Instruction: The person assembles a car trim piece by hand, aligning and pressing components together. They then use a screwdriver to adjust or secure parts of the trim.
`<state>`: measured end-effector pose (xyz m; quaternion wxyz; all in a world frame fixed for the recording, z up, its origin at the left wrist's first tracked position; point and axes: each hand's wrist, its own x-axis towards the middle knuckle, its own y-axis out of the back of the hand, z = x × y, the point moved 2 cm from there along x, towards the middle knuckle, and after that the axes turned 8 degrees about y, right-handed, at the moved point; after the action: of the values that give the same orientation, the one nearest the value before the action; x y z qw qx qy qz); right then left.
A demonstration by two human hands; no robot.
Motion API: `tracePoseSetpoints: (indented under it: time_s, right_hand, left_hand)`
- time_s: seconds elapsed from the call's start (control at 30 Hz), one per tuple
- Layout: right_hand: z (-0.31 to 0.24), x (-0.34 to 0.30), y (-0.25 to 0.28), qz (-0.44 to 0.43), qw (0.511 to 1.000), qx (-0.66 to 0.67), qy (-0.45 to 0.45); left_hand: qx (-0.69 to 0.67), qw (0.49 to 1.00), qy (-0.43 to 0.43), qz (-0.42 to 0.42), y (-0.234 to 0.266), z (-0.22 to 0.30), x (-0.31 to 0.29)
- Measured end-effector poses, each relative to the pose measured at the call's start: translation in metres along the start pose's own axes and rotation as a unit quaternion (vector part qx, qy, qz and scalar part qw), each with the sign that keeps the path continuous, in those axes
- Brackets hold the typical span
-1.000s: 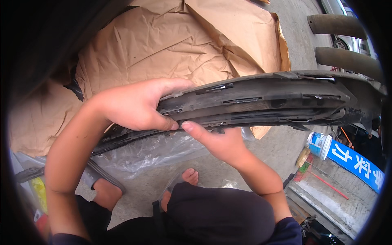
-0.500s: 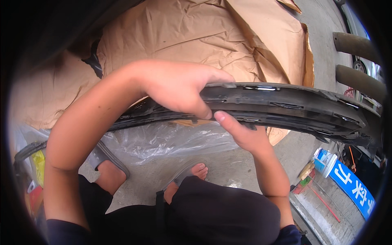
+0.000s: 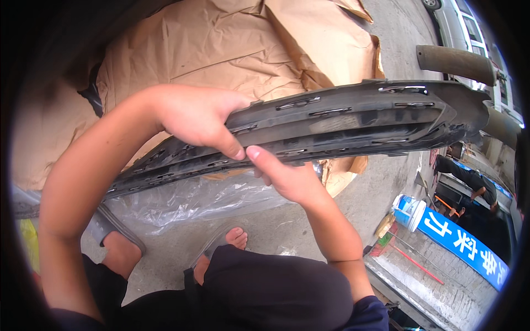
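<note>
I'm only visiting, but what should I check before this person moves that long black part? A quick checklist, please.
1. Left hand on the long black part: ok, it grips from over the upper edge.
2. Right hand supporting: ok, it is at the lower edge, its thumb pointing up.
3. Thumbs apart: cannot tell; the tips are very close together.
4. Plastic sheet well away from the feet: not ok, it lies just in front of the grey sandals.
5. Slots undamaged: cannot tell at this size.
</note>
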<state>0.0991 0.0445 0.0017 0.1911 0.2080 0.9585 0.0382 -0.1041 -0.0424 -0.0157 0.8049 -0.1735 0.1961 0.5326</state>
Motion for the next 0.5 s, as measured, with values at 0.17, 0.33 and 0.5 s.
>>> tracePoseSetpoints:
  time_s: [0.17,0.33,0.5]
  right_hand:
    - [0.0054,-0.0011,0.002,-0.011,1.0,-0.007,0.023]
    - [0.0016,-0.0039,0.0025,-0.006,1.0,0.002,-0.024]
    - [-0.0021,-0.005,0.0002,0.021,0.995,0.043,-0.089]
  left_hand:
    - [-0.04,0.999,-0.016,-0.011,-0.0035,0.0022,0.0012]
    - [-0.042,0.999,-0.026,0.002,-0.0052,-0.0015,0.0028]
    - [-0.047,0.999,0.017,-0.019,-0.0017,-0.0006,-0.002]
